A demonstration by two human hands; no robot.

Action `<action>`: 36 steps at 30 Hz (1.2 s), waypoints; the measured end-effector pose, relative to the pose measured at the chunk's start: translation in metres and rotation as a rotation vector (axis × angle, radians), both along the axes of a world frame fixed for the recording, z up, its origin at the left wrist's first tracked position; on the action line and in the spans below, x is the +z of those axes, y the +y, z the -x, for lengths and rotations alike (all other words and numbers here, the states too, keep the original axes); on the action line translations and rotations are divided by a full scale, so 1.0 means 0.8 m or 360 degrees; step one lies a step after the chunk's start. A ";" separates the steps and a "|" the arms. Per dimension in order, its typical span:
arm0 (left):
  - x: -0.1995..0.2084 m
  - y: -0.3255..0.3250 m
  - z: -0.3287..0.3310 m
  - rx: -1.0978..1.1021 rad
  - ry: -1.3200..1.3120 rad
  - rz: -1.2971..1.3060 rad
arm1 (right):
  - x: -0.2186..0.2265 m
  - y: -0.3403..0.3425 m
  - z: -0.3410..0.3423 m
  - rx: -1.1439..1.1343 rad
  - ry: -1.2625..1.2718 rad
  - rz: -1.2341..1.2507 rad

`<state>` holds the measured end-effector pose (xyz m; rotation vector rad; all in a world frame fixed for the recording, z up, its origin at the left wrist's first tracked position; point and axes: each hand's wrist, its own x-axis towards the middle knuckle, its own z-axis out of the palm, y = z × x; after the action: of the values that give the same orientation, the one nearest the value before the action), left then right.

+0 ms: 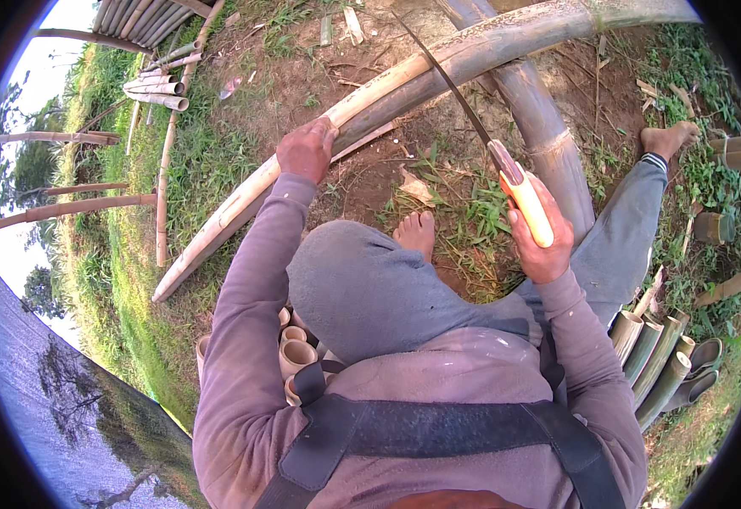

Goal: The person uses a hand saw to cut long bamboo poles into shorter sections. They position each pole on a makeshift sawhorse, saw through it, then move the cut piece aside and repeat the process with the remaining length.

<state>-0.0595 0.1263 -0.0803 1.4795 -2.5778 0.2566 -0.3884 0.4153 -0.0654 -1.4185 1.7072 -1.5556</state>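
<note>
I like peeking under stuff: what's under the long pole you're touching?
Another thick pole crosses under the long pole, with dirt and grass around. Where they cross is covered, so I can't tell if they touch.

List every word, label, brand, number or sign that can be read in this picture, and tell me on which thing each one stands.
There is no text that can be read here.
The saw in the right hand: no readable marking.
The bamboo pole under the left hand: no readable lettering.
The dark strap: none readable.
</note>
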 end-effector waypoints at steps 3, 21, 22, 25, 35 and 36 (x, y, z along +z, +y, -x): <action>-0.007 0.000 -0.004 -0.0066 0.0081 0.0034 | 0.000 0.060 0.000 -0.0006 -0.0091 -0.0100; -0.089 0.130 -0.048 -0.0203 0.0330 -0.0248 | -0.009 -0.109 -0.016 -0.0113 0.0128 0.0272; -0.087 0.120 -0.051 -0.0157 0.0319 -0.0092 | -0.005 -0.108 -0.018 -0.0114 0.0138 0.0245; -0.048 0.066 -0.044 0.0044 0.0232 0.0198 | -0.002 -0.110 -0.021 -0.0133 0.0218 0.0255; 0.013 -0.027 -0.016 0.0339 -0.0328 -0.0702 | -0.008 0.011 -0.027 -0.0063 -0.0017 0.0063; 0.008 -0.023 -0.019 0.0342 -0.0331 -0.0729 | -0.009 0.048 -0.020 -0.0015 0.0071 -0.0054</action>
<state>-0.0442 0.1076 -0.0738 1.9830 -2.7665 -0.1832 -0.3726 0.4536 -0.0723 -1.4402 1.7601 -1.5033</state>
